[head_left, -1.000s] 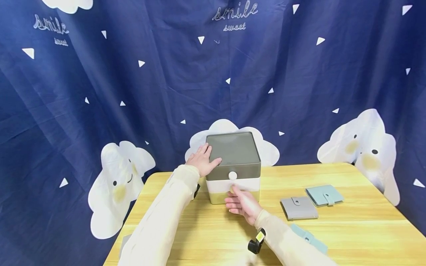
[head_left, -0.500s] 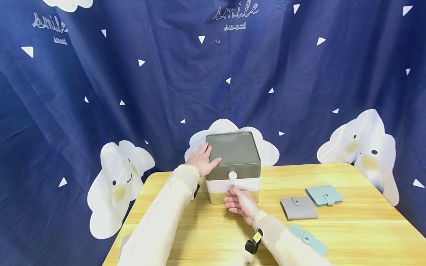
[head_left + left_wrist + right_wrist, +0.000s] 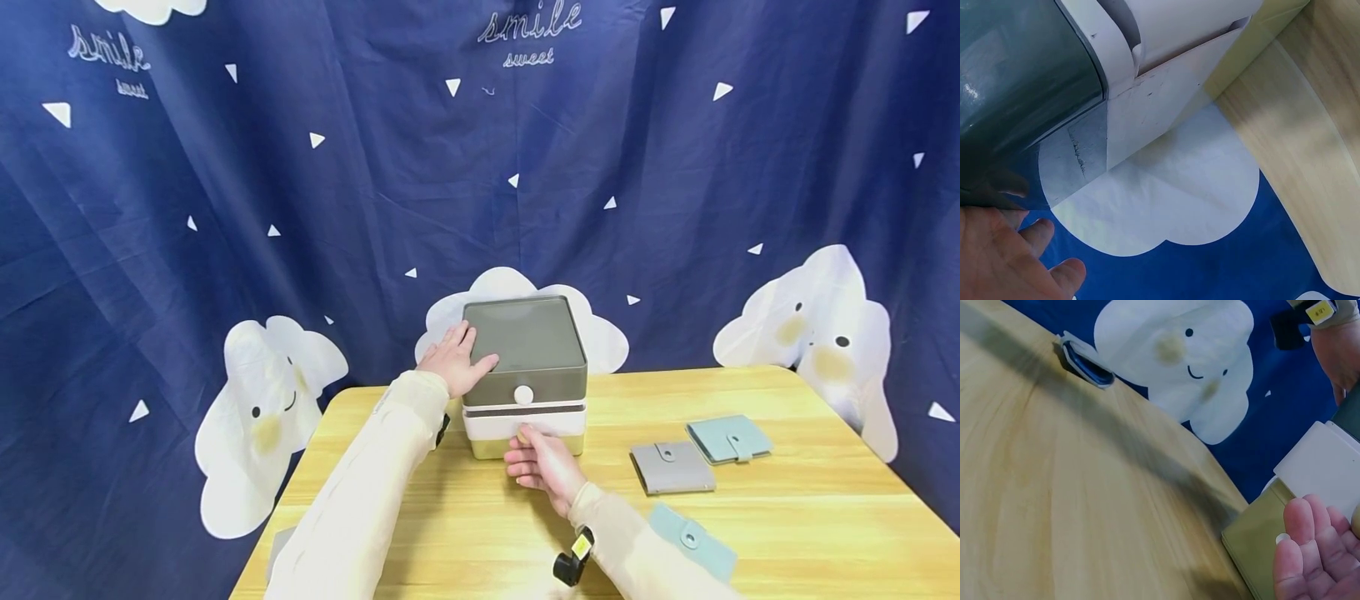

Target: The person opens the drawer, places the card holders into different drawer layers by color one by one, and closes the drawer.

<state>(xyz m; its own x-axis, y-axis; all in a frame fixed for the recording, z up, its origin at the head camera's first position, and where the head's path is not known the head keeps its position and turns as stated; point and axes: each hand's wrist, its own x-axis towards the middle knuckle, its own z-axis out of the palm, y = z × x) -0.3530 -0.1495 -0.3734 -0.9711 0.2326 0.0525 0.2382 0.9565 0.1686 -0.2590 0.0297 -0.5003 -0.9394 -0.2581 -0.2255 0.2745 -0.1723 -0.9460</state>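
A small drawer box (image 3: 525,333) stands at the back of the table in the head view, with a dark grey-green top, a white drawer (image 3: 487,427) in the middle and a yellow-green lowest part (image 3: 489,448). My left hand (image 3: 453,362) rests with spread fingers on the top's left edge. At the front, my right hand (image 3: 546,465) pinches the white drawer's small yellowish knob (image 3: 522,436) between thumb and index finger, the other fingers loosely bent below. A dark slit shows above that drawer, which stands slightly out. A white knob (image 3: 523,395) sits on the upper front.
Right of the box lie a grey card holder (image 3: 673,468) and two blue-green card holders, one behind (image 3: 729,439) and one nearer (image 3: 693,540). A grey item (image 3: 279,550) is partly hidden by the left sleeve. A blue curtain (image 3: 390,167) hangs behind the table.
The white drawer has come slightly forward with my right hand, and a dark slit has appeared above its front. My left hand has stayed on the box top.
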